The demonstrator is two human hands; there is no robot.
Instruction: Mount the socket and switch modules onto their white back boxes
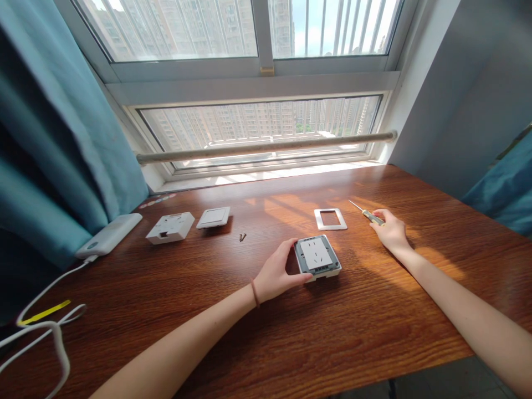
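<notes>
Upon the brown table [199,327], my left hand [279,269] and right hand [391,233] are well apart. The left is clamped around the left side of a square socket [316,256] sitting there, with white face, dark slots, grey border and white base; the right is closed on a slim screwdriver [371,216].

**Sunlight [286,210] Warms Wood-Grained Table [216,332] Under Broad Window [208,75]**

We look toward 2 upper panes [183,33] and 1 wide lower pane [332,116], with apartment towers [249,122] and bright sky [316,27] beyond vertical bars [323,25]. A pale rail [266,148] crosses the lower pane. We see a teal curtain [62,111] hanging in folds at left, a shaded plain wall [449,94] and blue fabric [507,188] at right, and a sliver of grey floor [477,382] below the table's near edge.
</notes>
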